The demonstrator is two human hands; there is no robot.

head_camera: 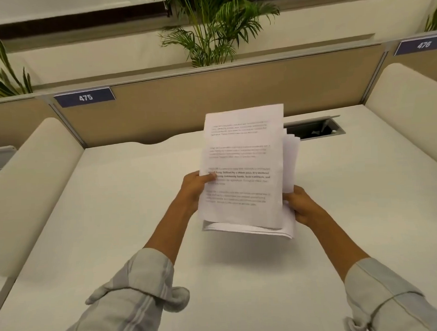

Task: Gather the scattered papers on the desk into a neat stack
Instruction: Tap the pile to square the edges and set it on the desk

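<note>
A bundle of white printed papers (242, 169) is held upright above the cream desk (114, 220), its printed side facing me. My left hand (194, 189) grips the bundle's left edge, thumb on the front sheet. My right hand (300, 204) holds the lower right edge. The sheets are uneven: some stick out at the right side and below the front sheet. No loose paper lies on the desk surface that I can see.
A tan partition (209, 95) with number plates 475 (85, 97) and 476 (423, 45) closes the desk's far side. An open cable hatch (313, 130) sits at the back right. Cream padded dividers (25, 186) flank both sides. Palm plants (214, 28) stand behind the partition.
</note>
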